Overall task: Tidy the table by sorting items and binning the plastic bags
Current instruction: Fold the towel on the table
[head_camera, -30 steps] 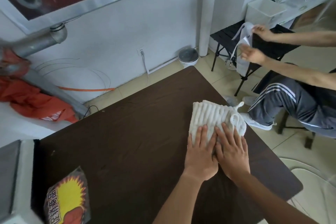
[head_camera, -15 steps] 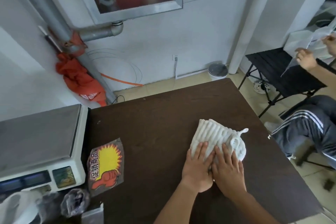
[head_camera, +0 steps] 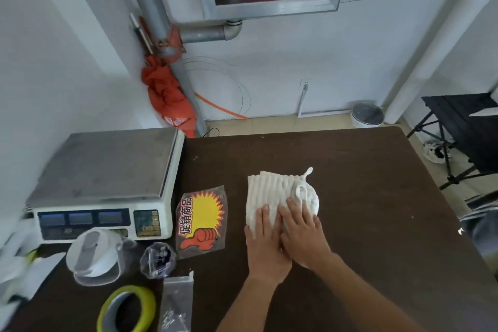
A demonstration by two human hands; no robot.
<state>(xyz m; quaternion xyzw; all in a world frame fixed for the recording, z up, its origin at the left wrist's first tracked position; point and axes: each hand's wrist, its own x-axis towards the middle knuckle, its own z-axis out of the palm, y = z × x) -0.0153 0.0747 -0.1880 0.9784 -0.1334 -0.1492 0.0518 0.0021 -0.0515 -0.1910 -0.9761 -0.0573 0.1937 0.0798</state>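
Observation:
A folded white ribbed cloth (head_camera: 275, 191) with a small loop lies on the dark brown table (head_camera: 377, 197). My left hand (head_camera: 265, 242) and my right hand (head_camera: 303, 232) rest side by side, palms down with flat fingers, on the cloth's near edge. To the left lies a clear plastic bag with a yellow and red sticker (head_camera: 200, 219). Nearer me are a small clear bag of dark parts (head_camera: 159, 260), a flat clear bag (head_camera: 176, 302), a clear bag holding a white round device (head_camera: 93, 257) and a yellow tape roll (head_camera: 128, 310).
A white weighing scale (head_camera: 105, 178) with a steel pan fills the table's left side. White bags (head_camera: 16, 272) are blurred at the far left edge. On the floor beyond are a small round bin (head_camera: 367, 114) and a black folding table (head_camera: 463, 127) at right.
The view has swung left and down, so the scale, tape roll and bags came into sight and the seated person left the frame. My hands stay pressed on the cloth.

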